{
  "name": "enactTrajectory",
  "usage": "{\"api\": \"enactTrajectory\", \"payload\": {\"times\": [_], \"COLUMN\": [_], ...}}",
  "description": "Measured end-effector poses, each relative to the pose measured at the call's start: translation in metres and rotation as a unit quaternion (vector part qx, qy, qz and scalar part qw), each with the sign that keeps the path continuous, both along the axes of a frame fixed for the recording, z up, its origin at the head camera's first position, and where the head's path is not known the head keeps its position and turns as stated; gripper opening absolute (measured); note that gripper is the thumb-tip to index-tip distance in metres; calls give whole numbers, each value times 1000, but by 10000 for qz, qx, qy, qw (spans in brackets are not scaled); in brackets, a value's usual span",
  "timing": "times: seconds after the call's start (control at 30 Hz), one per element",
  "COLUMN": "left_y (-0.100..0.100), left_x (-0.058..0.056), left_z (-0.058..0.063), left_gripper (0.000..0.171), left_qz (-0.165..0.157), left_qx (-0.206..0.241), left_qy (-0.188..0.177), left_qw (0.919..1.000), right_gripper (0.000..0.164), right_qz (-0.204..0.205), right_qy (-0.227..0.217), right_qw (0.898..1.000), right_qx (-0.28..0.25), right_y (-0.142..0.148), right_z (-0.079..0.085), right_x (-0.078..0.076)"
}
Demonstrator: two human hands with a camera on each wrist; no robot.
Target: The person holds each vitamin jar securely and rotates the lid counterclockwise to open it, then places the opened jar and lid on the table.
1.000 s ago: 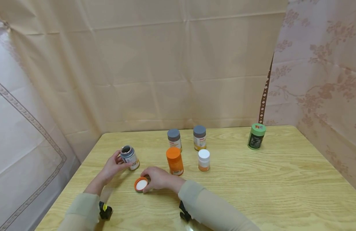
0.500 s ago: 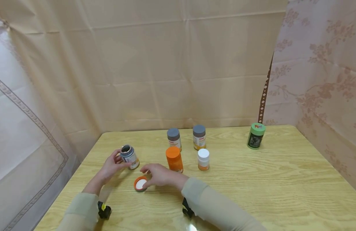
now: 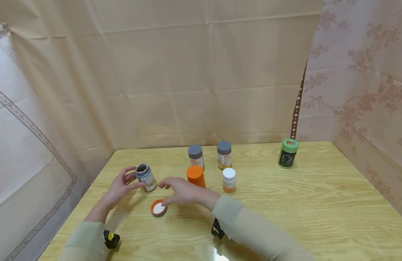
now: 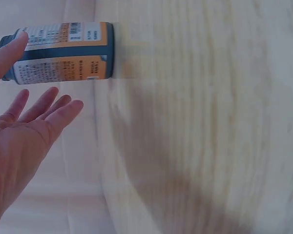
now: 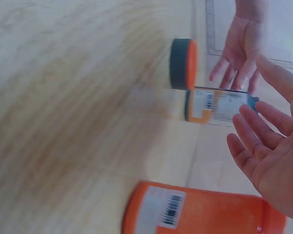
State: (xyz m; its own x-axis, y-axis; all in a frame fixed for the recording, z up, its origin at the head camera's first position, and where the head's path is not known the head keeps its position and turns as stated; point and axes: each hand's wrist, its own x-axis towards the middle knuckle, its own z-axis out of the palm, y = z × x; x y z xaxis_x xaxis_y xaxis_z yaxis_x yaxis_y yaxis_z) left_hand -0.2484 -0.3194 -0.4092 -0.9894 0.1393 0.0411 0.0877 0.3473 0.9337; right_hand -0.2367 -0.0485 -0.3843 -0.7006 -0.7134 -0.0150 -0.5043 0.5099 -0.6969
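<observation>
An uncapped grey-necked jar with a white and orange label stands upright at the table's left. My left hand is beside it, fingers spread and extended; the left wrist view shows the finger ends apart from the jar, while the thumb overlaps it and contact is unclear. In front of the jar lies its grey lid, inner side up, with an orange rim and white liner. My right hand hovers just right of the lid, holding nothing, apart from the lid in the right wrist view.
Behind my right hand stands an orange bottle, partly hidden by it. Farther back are two grey-capped jars, with a small white-capped bottle nearby. A green-lidded jar stands at the back right.
My right hand has let go of the lid and moved slightly up and back from it. The left hand has loosened from the jar and drawn a little to the left.
</observation>
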Motion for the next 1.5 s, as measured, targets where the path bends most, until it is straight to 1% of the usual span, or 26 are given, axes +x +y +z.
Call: {"api": "enactTrajectory", "payload": {"times": [0.2, 0.37, 0.47, 0.6, 0.7, 0.77, 0.9, 1.0, 1.13, 1.2, 1.33, 1.5], "left_y": [-3, 1, 6, 15, 25, 33, 46, 56, 69, 76, 89, 104], "left_x": [5, 10, 15, 21, 25, 28, 32, 34, 34, 33, 30, 30], "left_z": [12, 23, 29, 38, 45, 49, 56, 58, 59, 58, 54, 48], "left_gripper": [76, 79, 80, 78, 76, 74, 73, 72, 73, 73, 72, 72], "left_qz": [-57, -74, -60, -56, -138, -242, -471, -647, -857, -946, -1180, -1352], "left_qx": [-254, -535, -578, -556, -520, -459, -419, -445, -433, -410, -374, -417], "left_qy": [152, 233, 401, 753, 1004, 1126, 1212, 1233, 1241, 1203, 1105, 1134], "left_qw": [9995, 9983, 9975, 9956, 9935, 9923, 9906, 9893, 9876, 9874, 9861, 9834], "right_gripper": [58, 60, 59, 59, 58, 57, 58, 59, 59, 59, 58, 58], "right_qz": [188, 299, 310, 286, 242, 224, 159, 121, 66, -9, -171, -346], "right_qy": [244, 232, 280, 500, 648, 668, 653, 693, 962, 1040, 1032, 1006], "right_qw": [9995, 9990, 9986, 9975, 9964, 9960, 9955, 9947, 9923, 9916, 9916, 9921], "right_qx": [-72, -258, -310, -408, -488, -552, -667, -744, -778, -768, -757, -665], "right_y": [13, 30, 42, 60, 73, 81, 98, 110, 125, 133, 147, 164], "right_z": [19, 36, 45, 56, 60, 61, 61, 62, 62, 61, 59, 58], "right_x": [5, 13, 17, 19, 20, 19, 18, 18, 16, 15, 14, 13]}}
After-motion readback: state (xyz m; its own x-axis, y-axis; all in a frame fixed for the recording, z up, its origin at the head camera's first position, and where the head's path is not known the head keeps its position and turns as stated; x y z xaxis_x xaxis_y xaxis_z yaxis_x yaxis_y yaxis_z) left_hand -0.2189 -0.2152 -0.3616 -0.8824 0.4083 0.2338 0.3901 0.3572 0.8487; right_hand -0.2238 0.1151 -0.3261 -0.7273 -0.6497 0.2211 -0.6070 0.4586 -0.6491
